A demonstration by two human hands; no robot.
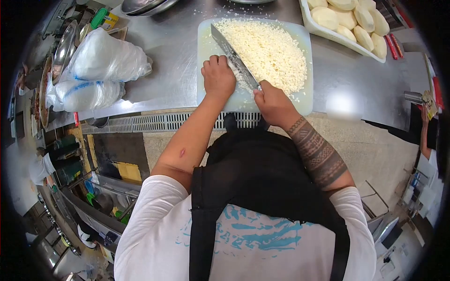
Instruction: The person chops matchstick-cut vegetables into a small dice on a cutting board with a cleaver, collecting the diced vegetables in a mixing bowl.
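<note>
A broad knife (pixel 234 56) lies slantwise over a heap of chopped white pieces (pixel 269 51), its tip toward the upper left. My right hand (pixel 275 104) is wrapped round its handle at the heap's lower edge. To the left of the blade, my left hand (pixel 219 76) rests over the cutting board (pixel 206 35) with its fingers curled together near the blade. Whatever is under those fingers is too hidden to make out. White bits cling to the blade.
Peeled potato-like pieces fill a white tray (pixel 313 32) at the upper right. Filled plastic bags (pixel 105 56) sit on the metal table (pixel 173 61) at left, near metal bowls (pixel 140 5). At the far right, another person's arm (pixel 425 131) shows beside the table.
</note>
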